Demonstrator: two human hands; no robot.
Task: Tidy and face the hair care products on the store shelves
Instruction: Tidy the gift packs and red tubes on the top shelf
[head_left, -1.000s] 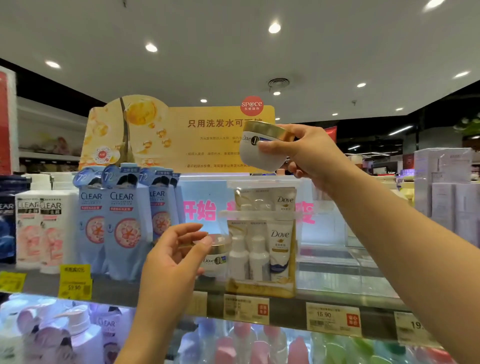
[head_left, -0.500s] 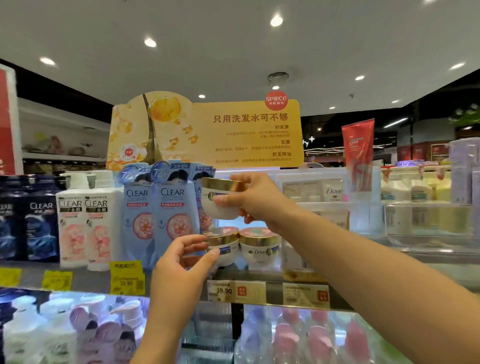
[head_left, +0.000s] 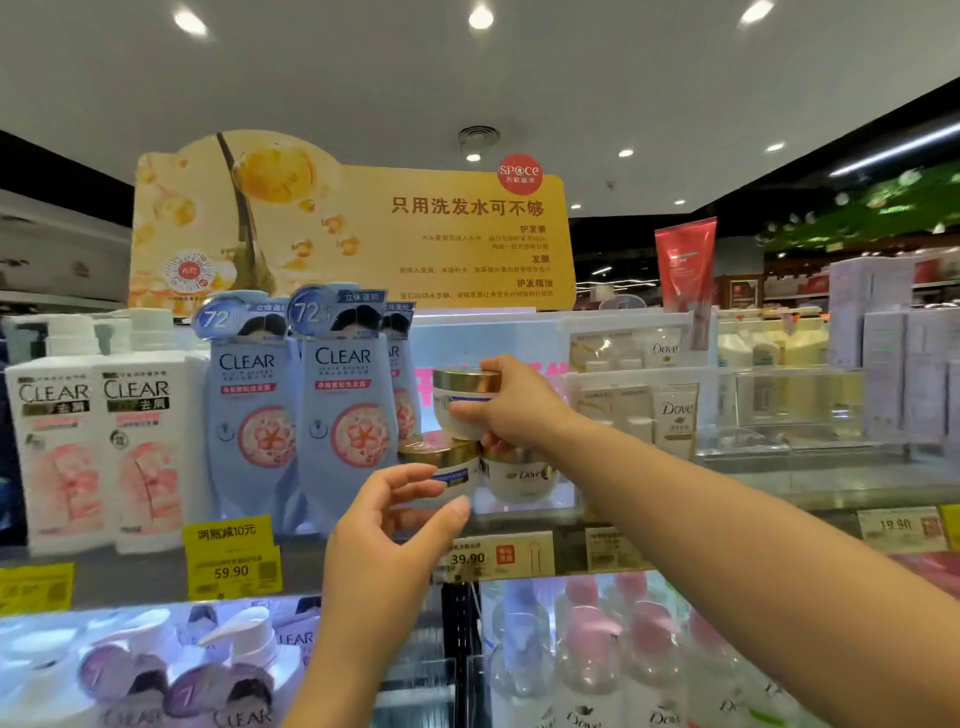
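My right hand (head_left: 511, 408) grips a white Dove jar with a gold lid (head_left: 460, 397), held just above two like jars on the top shelf. The left jar (head_left: 451, 465) and the right jar (head_left: 519, 475) stand side by side. My left hand (head_left: 397, 512) curls in front of the left jar with thumb and fingers apart; whether it touches the jar I cannot tell. Blue CLEAR pouches (head_left: 345, 415) stand to the left of the jars.
White CLEAR pump bottles (head_left: 98, 441) stand far left. Dove gift sets (head_left: 649, 405) in clear packs fill the right. A yellow display board (head_left: 363, 228) rises behind. Price tags (head_left: 231, 558) line the shelf edge (head_left: 130, 577). Pump bottles crowd the lower shelf.
My right hand has brought the jar down from high in front of the board to just above the two shelf jars. My left hand stays by the left jar.
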